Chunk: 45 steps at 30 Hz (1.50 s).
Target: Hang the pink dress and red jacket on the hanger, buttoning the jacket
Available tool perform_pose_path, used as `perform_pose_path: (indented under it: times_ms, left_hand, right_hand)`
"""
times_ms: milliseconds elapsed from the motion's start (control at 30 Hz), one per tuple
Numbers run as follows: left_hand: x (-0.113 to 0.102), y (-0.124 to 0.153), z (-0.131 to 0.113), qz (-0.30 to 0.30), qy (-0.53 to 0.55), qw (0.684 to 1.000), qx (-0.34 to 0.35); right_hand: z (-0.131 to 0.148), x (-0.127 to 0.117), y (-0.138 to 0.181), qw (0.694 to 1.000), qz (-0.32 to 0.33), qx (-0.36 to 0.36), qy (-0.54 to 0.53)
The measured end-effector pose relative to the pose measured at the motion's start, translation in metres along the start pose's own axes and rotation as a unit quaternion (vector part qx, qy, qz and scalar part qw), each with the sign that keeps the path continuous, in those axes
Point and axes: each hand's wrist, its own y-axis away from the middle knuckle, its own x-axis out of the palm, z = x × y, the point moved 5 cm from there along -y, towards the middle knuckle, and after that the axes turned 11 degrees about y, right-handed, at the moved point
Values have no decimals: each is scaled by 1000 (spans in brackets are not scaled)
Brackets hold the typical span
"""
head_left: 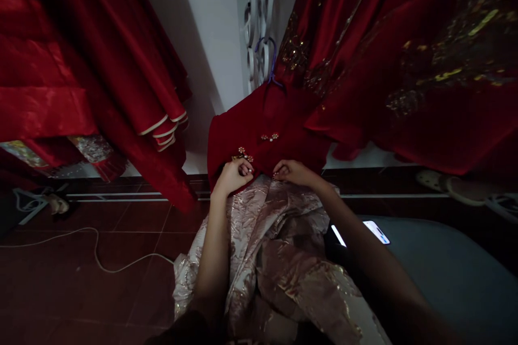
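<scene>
A dark red garment hangs from a blue hanger on the white wall grille, with pearl-like clasps down its front. My left hand is closed, pinching the garment's lower front edge beside a beaded clasp. My right hand is closed too, pinching the same hem just to the right. Below both hands lies a pale pink and gold brocade skirt, spreading down toward me between my forearms.
Red satin dresses hang at the left and embroidered red gowns at the right. A lit phone lies on a grey seat at the right. A white cable trails over the dark red floor tiles.
</scene>
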Motion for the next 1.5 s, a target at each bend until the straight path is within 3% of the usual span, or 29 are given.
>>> perform_pose_path:
  times_ms: [100,200,267,400,500,833,1133,1233,1367,1500]
  left_hand:
    - [3,0,-1,13,13,1000,-17]
    - [5,-1,2,13,-17,999,-35]
    - [4,-1,3,8,-47,998,-40]
    - [0,1,5,12,-103,993,-48]
    - [-1,2,8,21,-98,993,-60]
    - [-1,-1,29,-31,40,993,-104]
    - [12,1,42,3,254,949,-187]
    - [14,2,42,11,289,935,-205]
    - [14,3,44,-2,313,925,-215]
    - [15,2,49,-18,318,922,-222]
  right_hand:
    - [14,1,2,996,-27,47,-75]
    - [46,15,4,972,-27,25,-232]
    - [63,28,5,949,-61,18,-309]
    - [69,60,5,928,-119,56,-349]
    - [63,72,3,929,-127,62,-341]
    - [52,65,-5,927,-118,49,-352]
    - [53,57,-6,930,-86,41,-356]
    - [52,54,-5,949,-99,11,-298]
    - [53,50,-3,978,-148,-22,-145]
    - [60,46,1,979,-192,-57,-35]
